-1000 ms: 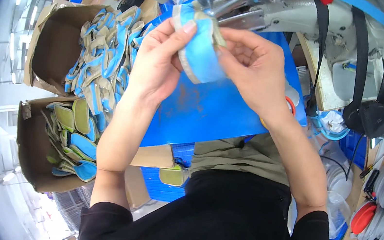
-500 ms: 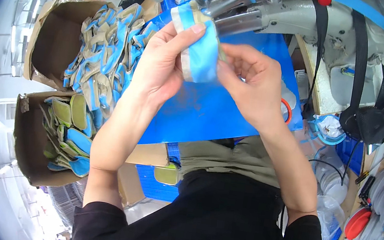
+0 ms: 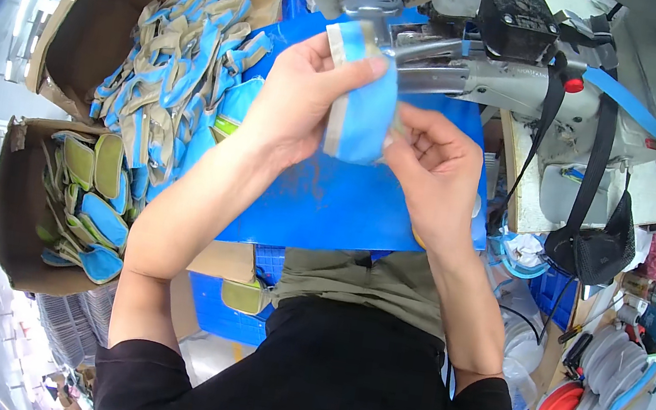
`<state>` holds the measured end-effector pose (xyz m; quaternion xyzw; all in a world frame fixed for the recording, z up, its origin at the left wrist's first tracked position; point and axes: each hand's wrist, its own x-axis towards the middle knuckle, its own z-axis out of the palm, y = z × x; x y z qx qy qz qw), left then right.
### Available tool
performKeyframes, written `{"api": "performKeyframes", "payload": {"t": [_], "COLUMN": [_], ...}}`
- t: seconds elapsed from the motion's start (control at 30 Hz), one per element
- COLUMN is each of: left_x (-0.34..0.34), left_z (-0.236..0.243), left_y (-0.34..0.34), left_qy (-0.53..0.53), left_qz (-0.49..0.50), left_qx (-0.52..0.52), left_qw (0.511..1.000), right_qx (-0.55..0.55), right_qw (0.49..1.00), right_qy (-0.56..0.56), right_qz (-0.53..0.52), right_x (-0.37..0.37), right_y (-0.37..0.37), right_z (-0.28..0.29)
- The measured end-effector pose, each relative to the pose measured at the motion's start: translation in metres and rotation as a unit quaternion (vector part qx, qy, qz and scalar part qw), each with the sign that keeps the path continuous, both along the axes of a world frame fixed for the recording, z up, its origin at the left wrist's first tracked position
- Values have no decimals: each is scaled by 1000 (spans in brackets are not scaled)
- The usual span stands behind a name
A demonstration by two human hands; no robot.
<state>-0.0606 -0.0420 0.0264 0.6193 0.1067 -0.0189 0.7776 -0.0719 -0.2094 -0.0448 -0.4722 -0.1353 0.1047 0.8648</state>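
Both my hands hold a blue fabric piece point(image 3: 367, 118) with beige edging, raised above the blue table point(image 3: 286, 207) and close to the sewing machine's metal arm point(image 3: 430, 77). My left hand point(image 3: 306, 93) grips it from the left, its thumb pressed on the blue face and its fingers behind. At the right edge, my right hand point(image 3: 434, 165) pinches the cloth between thumb and curled fingers. To the left lies a large heap of beige and blue fabric strips point(image 3: 183, 75).
Two cardboard boxes stand at the left; the nearer box point(image 3: 10, 202) holds several green and blue padded pieces point(image 3: 97, 206). Black straps point(image 3: 590, 158) hang from the machine at the right. Reels of pale tape and a red disc point(image 3: 560, 405) stack at lower right.
The view has shifted, so the machine head shows more fully. Both hands still hold the fabric piece, which now hangs more upright beside the machine.
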Motion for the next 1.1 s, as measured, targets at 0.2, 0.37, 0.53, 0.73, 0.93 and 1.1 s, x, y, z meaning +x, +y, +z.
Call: {"api": "performKeyframes", "payload": {"t": [0.2, 0.37, 0.53, 0.73, 0.93, 1.1], "left_x": [-15, -30, -28, -31, -31, -25], "left_z": [2, -5, 8, 6, 7, 4], "left_y": [-10, -10, -8, -9, -13, -16], "left_qy": [-2, -43, 25, 95, 95, 73], "left_qz": [20, 17, 8, -8, 8, 14], "left_qx": [-31, 37, -45, -149, -120, -68], "left_qw": [999, 998, 999, 984, 988, 995], "right_qx": [-21, -103, -110, -121, -113, -112], "right_qw": [1000, 991, 987, 983, 983, 986], "right_qy": [4, -72, -103, -117, -124, -111], "right_qz": [10, -44, -63, -71, -72, -63], "right_x": [8, 12, 11, 9, 10, 11], "right_y": [-3, -2, -6, -14, -12, -12], "right_z": [11, 4, -1, 4, 0, -1]}}
